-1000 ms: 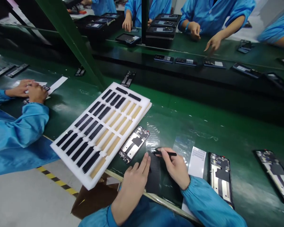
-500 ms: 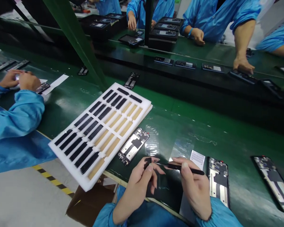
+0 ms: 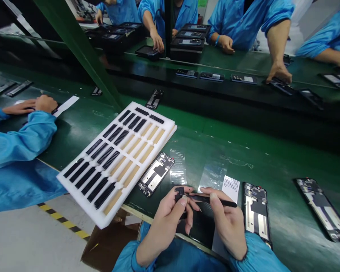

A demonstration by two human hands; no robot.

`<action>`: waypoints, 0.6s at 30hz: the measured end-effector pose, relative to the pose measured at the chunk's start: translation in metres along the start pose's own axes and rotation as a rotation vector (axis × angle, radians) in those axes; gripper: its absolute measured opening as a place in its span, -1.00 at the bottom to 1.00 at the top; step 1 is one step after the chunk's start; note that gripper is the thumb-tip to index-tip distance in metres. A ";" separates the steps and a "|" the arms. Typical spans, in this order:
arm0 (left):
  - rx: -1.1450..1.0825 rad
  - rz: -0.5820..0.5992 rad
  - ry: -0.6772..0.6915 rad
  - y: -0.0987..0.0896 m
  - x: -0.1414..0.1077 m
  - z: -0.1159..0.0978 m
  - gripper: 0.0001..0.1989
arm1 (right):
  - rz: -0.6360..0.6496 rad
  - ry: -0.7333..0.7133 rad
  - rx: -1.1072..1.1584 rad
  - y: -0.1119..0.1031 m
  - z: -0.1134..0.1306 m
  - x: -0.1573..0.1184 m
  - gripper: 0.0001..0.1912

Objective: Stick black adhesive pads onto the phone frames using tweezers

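Though unreadable, print [image 3: 254, 190] on phone chassis [image 3: 256, 213]

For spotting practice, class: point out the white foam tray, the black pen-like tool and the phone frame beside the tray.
White foam tray [image 3: 82, 200]: head view, bare rim at the near edge.
Black pen-like tool [image 3: 229, 203]: head view, its free end.
Phone frame [image 3: 155, 174]: head view, metal plate at its middle.

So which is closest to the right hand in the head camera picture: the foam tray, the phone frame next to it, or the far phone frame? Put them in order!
Nearest first, from the right hand:
1. Phone frame, just to its right.
2. Far phone frame, farther right.
3. Foam tray, off to the left, past the left hand.
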State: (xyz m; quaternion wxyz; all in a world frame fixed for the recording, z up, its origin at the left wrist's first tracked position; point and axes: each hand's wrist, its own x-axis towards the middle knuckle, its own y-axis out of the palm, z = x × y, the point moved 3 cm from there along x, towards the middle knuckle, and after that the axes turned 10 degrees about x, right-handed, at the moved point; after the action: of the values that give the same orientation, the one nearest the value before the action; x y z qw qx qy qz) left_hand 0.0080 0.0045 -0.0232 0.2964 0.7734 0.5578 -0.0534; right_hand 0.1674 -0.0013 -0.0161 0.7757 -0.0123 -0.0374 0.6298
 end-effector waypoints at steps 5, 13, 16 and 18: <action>0.017 -0.007 -0.006 0.001 0.000 0.002 -0.69 | -0.008 -0.010 0.011 0.000 0.001 0.000 -0.69; 0.000 -0.089 -0.017 0.003 0.001 0.000 -0.68 | -0.024 0.019 0.010 0.001 0.000 0.001 -0.65; -0.016 -0.137 -0.043 0.005 0.004 0.000 -0.69 | -0.018 0.012 0.015 0.004 0.000 -0.002 -0.65; -0.032 -0.155 -0.051 0.007 0.006 -0.001 -0.69 | -0.003 -0.005 0.021 0.003 0.000 -0.003 -0.66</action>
State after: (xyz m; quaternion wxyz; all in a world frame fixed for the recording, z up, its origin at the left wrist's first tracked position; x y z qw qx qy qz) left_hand 0.0162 0.0082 -0.0222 0.3179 0.7215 0.6089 -0.0871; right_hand 0.1641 -0.0042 -0.0160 0.7768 -0.0025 -0.0328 0.6289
